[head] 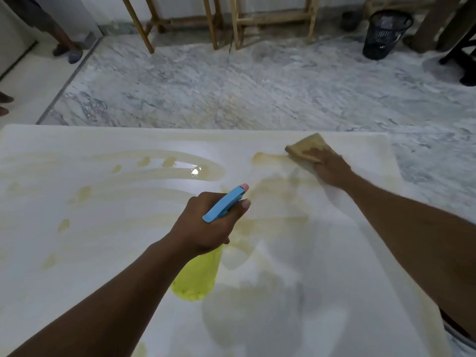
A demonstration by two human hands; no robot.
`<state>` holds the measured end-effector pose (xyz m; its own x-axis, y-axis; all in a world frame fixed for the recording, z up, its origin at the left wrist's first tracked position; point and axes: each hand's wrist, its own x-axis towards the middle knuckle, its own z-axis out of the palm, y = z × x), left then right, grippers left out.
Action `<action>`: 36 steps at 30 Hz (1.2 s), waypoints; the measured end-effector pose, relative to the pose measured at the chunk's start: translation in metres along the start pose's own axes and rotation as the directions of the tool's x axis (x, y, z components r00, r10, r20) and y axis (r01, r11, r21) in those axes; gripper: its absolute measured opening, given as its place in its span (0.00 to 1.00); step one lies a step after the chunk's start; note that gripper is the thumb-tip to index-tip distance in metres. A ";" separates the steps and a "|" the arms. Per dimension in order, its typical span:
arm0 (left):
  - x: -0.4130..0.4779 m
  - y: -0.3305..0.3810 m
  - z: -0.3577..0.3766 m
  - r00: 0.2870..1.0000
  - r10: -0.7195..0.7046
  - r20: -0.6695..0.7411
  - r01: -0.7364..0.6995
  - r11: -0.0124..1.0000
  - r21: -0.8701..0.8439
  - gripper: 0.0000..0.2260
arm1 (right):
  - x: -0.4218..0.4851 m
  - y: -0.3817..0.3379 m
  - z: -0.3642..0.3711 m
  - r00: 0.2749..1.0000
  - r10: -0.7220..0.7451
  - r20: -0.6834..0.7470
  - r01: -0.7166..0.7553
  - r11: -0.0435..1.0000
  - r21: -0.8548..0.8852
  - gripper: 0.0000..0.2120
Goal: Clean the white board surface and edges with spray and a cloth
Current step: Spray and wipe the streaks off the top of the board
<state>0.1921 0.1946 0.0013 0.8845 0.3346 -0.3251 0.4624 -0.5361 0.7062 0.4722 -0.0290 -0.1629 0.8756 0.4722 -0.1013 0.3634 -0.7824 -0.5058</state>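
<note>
The white board (103,253) fills the lower half of the view, wet with yellowish streaks and puddles. My left hand (208,225) grips a spray bottle (198,276) with a yellow body and a blue trigger head, its pink nozzle aimed toward the far right of the board. My right hand (332,168) presses a tan cloth (307,146) flat on the board near its far right corner, beside a yellowish smear.
Grey marbled floor (257,86) lies beyond the board's far edge. Wooden frame legs (231,21) stand at the back, with a black mesh bin (385,34) at the back right. A person's legs and shoes (69,50) are at the back left.
</note>
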 end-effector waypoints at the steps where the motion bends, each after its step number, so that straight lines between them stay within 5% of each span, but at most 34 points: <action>1: 0.003 -0.002 0.003 1.000 -0.002 0.011 0.002 1.000 0.004 0.17 | -0.006 0.003 0.015 0.998 -0.040 -0.050 0.037 0.998 -0.060 0.26; 4: 0.005 -0.005 0.008 0.999 -0.013 0.039 0.014 1.000 -0.013 0.16 | -0.024 -0.008 0.031 0.996 -0.006 0.086 0.014 0.995 -0.099 0.26; 10: -0.023 -0.005 0.004 1.000 0.012 0.008 -0.011 0.997 -0.078 0.11 | -0.088 -0.022 0.060 0.995 -0.062 0.076 0.069 0.994 -0.090 0.25; 21: -0.181 -0.045 -0.019 0.996 0.090 -0.013 -0.091 0.987 -0.131 0.02 | -0.360 -0.114 0.139 0.961 -0.183 0.210 0.187 0.982 0.000 0.29; 27: -0.243 -0.061 -0.028 0.997 0.075 -0.018 -0.077 0.983 -0.167 0.09 | -0.392 -0.168 0.111 0.956 0.021 0.294 -0.047 0.996 0.080 0.18; 31: -0.244 -0.064 -0.033 0.996 0.080 -0.035 -0.085 0.979 -0.183 0.11 | -0.364 -0.175 0.080 0.913 0.055 0.404 -0.040 0.998 -0.044 0.08; 36: -0.208 -0.065 -0.042 0.994 0.106 -0.022 -0.108 0.973 -0.202 0.09 | -0.364 -0.184 0.097 0.943 -0.041 0.330 0.151 0.937 -0.314 0.20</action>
<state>-0.0239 0.1926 0.0498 0.9268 0.2928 -0.2350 0.3422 -0.4014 0.8496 0.0562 -0.0178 -0.1158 0.7057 0.6118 -0.3574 0.5727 -0.7895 -0.2207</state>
